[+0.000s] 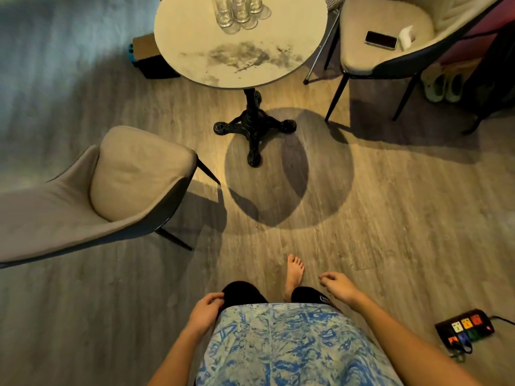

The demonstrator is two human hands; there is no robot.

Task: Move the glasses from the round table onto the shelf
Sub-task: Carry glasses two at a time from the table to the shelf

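The glasses (239, 9) are clustered at the tabletop's (195, 45) far edge, top centre, well apart from both empty, loosely curled hands: left hand (204, 312), right hand (338, 285), neither clearly nearer.

Dim warm overhead light, hard round table (278, 71) shadow, blurred bowed edges.

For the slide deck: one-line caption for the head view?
Empty left hand and right hand low, glasses waiting on round table.
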